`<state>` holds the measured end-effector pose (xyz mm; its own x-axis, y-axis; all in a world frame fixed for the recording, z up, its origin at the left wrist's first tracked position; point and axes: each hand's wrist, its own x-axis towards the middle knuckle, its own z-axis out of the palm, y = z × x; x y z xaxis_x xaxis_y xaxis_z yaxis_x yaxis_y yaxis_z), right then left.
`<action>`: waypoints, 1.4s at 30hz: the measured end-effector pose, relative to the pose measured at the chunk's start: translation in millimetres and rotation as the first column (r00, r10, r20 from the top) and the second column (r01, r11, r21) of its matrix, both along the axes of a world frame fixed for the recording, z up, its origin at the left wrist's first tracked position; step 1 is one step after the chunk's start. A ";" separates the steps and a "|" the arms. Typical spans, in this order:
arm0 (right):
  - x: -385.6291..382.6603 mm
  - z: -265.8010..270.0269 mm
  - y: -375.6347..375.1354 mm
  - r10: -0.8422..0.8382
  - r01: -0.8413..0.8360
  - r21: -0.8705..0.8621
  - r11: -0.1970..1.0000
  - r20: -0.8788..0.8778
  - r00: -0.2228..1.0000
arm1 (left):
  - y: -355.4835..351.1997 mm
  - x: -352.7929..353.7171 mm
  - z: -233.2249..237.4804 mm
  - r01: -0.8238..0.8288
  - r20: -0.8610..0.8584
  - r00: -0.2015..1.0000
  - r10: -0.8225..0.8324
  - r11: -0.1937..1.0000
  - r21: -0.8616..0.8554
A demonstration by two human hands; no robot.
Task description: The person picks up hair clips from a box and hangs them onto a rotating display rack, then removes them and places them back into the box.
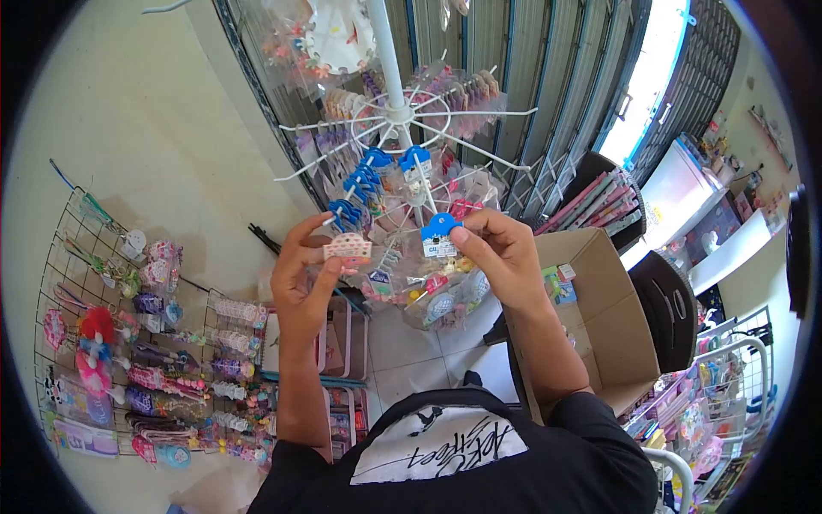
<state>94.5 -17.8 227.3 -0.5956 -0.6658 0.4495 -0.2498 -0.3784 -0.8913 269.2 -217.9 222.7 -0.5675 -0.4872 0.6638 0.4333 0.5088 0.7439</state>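
In front of me stands a white wire display rack (396, 114) with prongs spreading from its pole. My left hand (301, 270) pinches a small pale header card with pink dots (348, 249), close to the tip of a prong hung with blue-topped cards (361, 184). Between the thumb and fingers of my right hand (503, 255) is a blue-topped hang card (440, 236), at the end of another prong. Farther in on that prong hangs a similar blue card (414, 160). What hangs below both held cards is partly hidden among clear packets.
An open cardboard box (604, 317) with a few packets stands at my right, beside a dark basket of rolls (591, 201). A wire grid (163, 360) hung with hair accessories is on the left wall. Plastic bins (347, 343) stand below it. Behind the rack is a folding metal gate (548, 86).
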 end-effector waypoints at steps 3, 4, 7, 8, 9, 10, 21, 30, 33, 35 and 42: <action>4.2 2.3 -3.0 -0.033 0.033 0.006 0.999 0.068 0.997 | -8.3 -3.9 -3.7 0.080 0.063 0.994 -0.086 0.993 0.087; 4.8 2.8 -2.2 -0.054 0.053 0.021 0.998 0.058 0.997 | -6.2 -6.4 -1.6 0.121 0.012 0.992 -0.123 0.988 0.099; 6.3 3.5 2.1 -0.095 0.093 0.044 0.995 0.050 0.994 | -8.9 -10.2 1.9 0.187 -0.020 0.982 -0.186 0.980 0.072; 6.5 3.8 3.3 -0.105 0.102 0.052 0.993 0.057 0.993 | -10.2 -10.8 2.6 0.203 0.003 0.979 -0.203 0.979 0.032; 6.2 4.1 4.4 -0.112 0.109 0.052 0.993 0.051 0.992 | -11.2 -11.4 1.9 0.210 -0.003 0.978 -0.210 0.977 0.032; 5.0 4.5 4.6 -0.131 0.128 0.077 0.989 0.036 0.991 | -12.8 -12.8 0.8 0.223 0.002 0.975 -0.223 0.974 0.039; -45.2 5.3 -58.5 -0.325 0.368 0.082 0.926 -0.324 0.889 | -12.5 -10.5 8.3 0.246 -0.048 0.969 -0.241 0.953 0.175; 69.9 -17.1 -4.0 -0.209 0.209 -0.020 0.978 -0.188 0.960 | 29.0 5.8 -14.4 0.069 -0.098 0.992 -0.077 0.994 -0.079; 78.2 -29.3 -12.1 -0.147 0.142 -0.050 0.989 -0.124 0.981 | 36.3 -5.5 -23.1 0.137 -0.045 0.988 -0.145 0.979 -0.150; 77.8 -30.3 -10.5 -0.134 0.133 -0.024 0.991 -0.066 0.989 | 36.7 -2.3 -19.7 0.185 0.029 0.983 -0.183 0.971 -0.154; 36.6 -6.7 -5.7 -0.261 0.265 -0.089 0.960 0.055 0.964 | 14.4 -21.9 2.9 0.132 -0.189 0.975 -0.118 0.989 0.061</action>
<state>131.1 -23.5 220.6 -0.7634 -0.4392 0.4736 -0.3147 -0.3873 -0.8666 247.3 -203.4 225.6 -0.4979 -0.4712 0.7281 0.6232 0.3895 0.6782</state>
